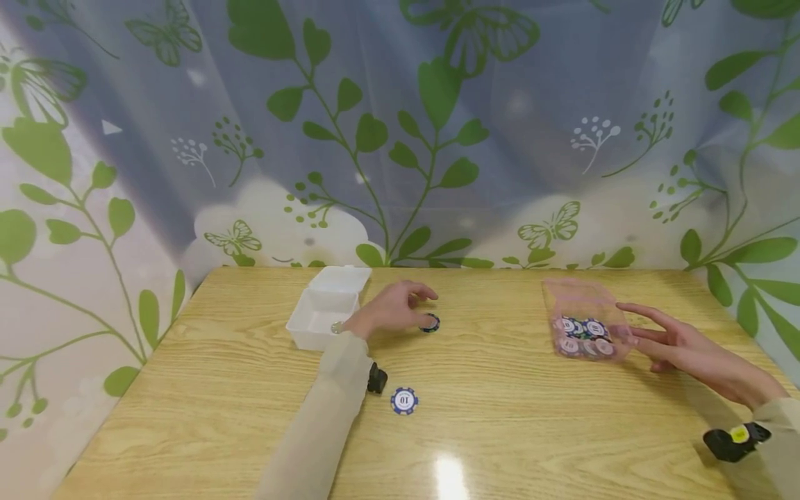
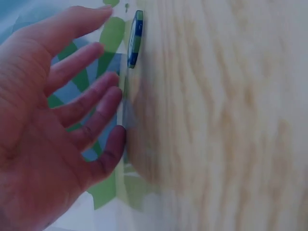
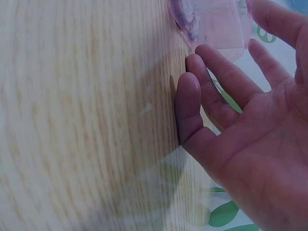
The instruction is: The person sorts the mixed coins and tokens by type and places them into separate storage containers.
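Observation:
My left hand (image 1: 395,307) hovers with loosely bent fingers at a blue poker chip (image 1: 431,323) that lies flat on the table. In the left wrist view there is a gap between the fingers and this chip (image 2: 135,39). Nearer to me lies another blue poker chip (image 1: 404,401), marked 10. My right hand (image 1: 681,347) is at the right side of a pink see-through box (image 1: 615,316), its fingers spread and holding nothing. Several poker chips (image 1: 584,328) lie inside that box. In the right wrist view the fingertips are close to the pink box (image 3: 219,26); contact is unclear.
An open white box (image 1: 306,340) with its lid (image 1: 342,279) tipped back stands left of my left hand. A small pale round thing (image 1: 337,327) shows at it, partly behind the wrist. A patterned curtain (image 1: 400,139) hangs along the back edge of the wooden table (image 1: 500,430).

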Tool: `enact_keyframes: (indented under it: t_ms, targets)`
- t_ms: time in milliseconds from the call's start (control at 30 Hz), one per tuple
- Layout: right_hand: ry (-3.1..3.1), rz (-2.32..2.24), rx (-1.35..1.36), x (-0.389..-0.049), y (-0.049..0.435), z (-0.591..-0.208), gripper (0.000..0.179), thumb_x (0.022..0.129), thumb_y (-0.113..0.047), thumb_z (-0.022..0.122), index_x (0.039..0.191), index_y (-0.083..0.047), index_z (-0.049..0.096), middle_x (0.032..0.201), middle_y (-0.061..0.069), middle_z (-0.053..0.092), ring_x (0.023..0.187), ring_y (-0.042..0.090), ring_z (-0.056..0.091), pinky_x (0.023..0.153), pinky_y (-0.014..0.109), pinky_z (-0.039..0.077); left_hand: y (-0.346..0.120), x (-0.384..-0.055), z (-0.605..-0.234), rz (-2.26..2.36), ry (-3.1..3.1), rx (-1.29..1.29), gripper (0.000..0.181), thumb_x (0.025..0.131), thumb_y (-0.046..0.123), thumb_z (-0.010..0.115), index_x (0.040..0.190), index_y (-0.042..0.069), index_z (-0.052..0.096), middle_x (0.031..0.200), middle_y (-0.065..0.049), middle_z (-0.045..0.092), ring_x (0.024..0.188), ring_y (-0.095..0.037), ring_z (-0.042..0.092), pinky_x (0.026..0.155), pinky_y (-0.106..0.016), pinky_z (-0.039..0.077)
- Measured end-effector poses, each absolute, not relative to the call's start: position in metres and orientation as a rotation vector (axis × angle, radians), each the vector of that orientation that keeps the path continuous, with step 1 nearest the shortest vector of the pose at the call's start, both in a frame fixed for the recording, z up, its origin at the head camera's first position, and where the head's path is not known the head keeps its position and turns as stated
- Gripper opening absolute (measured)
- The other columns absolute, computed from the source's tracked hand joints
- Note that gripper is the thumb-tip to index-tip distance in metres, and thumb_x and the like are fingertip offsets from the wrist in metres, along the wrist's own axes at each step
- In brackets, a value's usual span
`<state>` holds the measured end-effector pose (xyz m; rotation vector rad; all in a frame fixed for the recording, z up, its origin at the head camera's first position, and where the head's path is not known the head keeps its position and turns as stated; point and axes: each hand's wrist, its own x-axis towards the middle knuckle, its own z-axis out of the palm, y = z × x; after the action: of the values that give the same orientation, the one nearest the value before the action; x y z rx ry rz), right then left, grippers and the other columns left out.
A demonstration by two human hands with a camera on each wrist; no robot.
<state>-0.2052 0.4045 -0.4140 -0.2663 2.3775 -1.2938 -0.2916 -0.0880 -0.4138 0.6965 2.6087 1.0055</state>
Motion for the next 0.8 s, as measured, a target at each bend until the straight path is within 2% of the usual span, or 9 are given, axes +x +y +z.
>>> enact_keyframes:
  t_ms: [300,567,667,800]
  targets:
    - [2.372,-1.301,-0.262,-0.2056,0.4046,-0.4136,0.066,0.112,-0.024,0.042,0.166,-0.032,0.004,0.159,0.043,0.014,0.069,0.019,0.046,0.068,0.032,0.049,-0.0856,-0.2826,-0.4087,0.832,2.636,0.650,0.046,0.086,0.025,0.084,0.129,0.014,0.070,0.145,-0.010,0.050,0.134,-0.031,0.050,0.115,-0.046,0.041]
    - [2.387,-1.286,-0.259,-0.2058,0.4040,-0.4134,0.067,0.112,-0.025,0.043,0.166,-0.029,0.004,0.159,0.043,0.016,0.074,0.017,0.051,0.068,0.032,0.049,-0.0848,-0.2845,-0.4112,0.827,2.659,0.627,0.041,0.084,0.024,0.085,0.122,0.014,0.073,0.146,-0.012,0.049,0.136,-0.032,0.048,0.118,-0.047,0.037]
    - [2.396,-1.281,-0.261,-0.2058,0.4038,-0.4134,0.067,0.112,-0.025,0.043,0.166,-0.028,0.005,0.159,0.043,0.017,0.081,0.013,0.056,0.068,0.032,0.049,-0.0841,-0.2857,-0.4118,0.813,2.678,0.631,0.038,0.084,0.024,0.086,0.118,0.013,0.074,0.142,-0.012,0.052,0.134,-0.030,0.048,0.118,-0.046,0.037]
    - [2.392,-1.283,-0.256,-0.2058,0.4038,-0.4136,0.067,0.112,-0.025,0.043,0.166,-0.028,0.005,0.159,0.042,0.017,0.077,0.015,0.053,0.068,0.032,0.048,-0.0833,-0.2870,-0.4124,0.797,2.698,0.659,0.038,0.081,0.024,0.088,0.114,0.013,0.073,0.128,-0.011,0.058,0.122,-0.025,0.051,0.110,-0.041,0.043]
